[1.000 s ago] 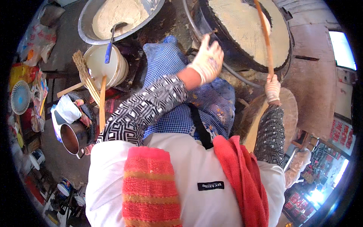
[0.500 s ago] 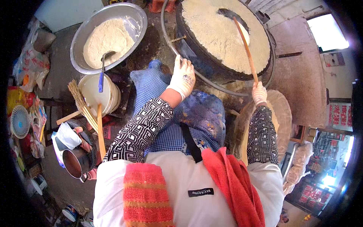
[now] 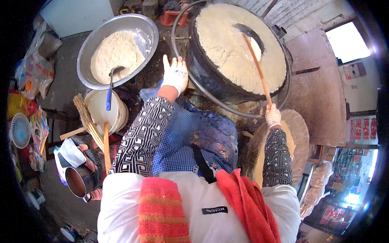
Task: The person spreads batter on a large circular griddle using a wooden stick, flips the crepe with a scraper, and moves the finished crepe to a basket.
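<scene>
My right hand (image 3: 273,116), in a pale glove, is closed round a long wooden stick (image 3: 258,69). The stick's far end rests on a big round griddle (image 3: 204,73), beside a curved dark bare patch (image 3: 259,37) and a small pool of white batter (image 3: 255,49). A pale, thin batter layer (image 3: 223,44) covers most of the griddle top. My left hand (image 3: 176,75), gloved and holding nothing, is open with fingers spread. It is near the grey tube ring (image 3: 221,98) round the griddle; whether it touches the ring I cannot tell.
At the left stand a metal basin (image 3: 86,50) of thick batter, with a blue-handled ladle (image 3: 109,97) in it, and a white bucket (image 3: 122,109). A straw brush (image 3: 86,113), wooden paddle (image 3: 107,141) and pot (image 3: 77,181) are nearer. Thin round sheets (image 3: 300,131) lie beneath my right forearm.
My left hand has moved left, and its fingers have spread. The stick's far end has shifted slightly left along the dark patch, still in my right hand. The whole view has shifted a little.
</scene>
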Available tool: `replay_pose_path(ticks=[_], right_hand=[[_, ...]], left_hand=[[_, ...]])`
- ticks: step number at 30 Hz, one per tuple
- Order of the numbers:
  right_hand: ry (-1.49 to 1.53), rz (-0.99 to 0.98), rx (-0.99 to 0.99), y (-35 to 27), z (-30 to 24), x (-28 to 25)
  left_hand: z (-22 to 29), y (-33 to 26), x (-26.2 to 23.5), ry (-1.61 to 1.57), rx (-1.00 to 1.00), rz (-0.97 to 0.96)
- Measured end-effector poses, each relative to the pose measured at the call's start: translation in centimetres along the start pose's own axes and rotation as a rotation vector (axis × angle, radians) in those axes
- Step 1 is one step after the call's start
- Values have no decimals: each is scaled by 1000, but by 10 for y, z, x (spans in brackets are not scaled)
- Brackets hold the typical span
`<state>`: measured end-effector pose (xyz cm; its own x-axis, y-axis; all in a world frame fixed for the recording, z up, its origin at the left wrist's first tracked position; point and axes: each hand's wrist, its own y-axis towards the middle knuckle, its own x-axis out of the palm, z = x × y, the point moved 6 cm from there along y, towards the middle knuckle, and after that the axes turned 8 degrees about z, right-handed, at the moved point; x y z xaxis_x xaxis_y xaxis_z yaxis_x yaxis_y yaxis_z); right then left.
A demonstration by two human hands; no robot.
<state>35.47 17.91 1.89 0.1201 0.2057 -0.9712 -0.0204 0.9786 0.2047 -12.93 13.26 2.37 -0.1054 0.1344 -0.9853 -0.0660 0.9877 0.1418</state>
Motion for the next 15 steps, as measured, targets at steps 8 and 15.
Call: replay_pose_path(ticks=[8, 15], right_hand=[[11, -93, -30, -4, -23, -8], [88, -29, 57, 2, -25, -32]], left_hand=[[50, -26, -36, -189, 167, 136], [126, -79, -22, -83, 332, 117]])
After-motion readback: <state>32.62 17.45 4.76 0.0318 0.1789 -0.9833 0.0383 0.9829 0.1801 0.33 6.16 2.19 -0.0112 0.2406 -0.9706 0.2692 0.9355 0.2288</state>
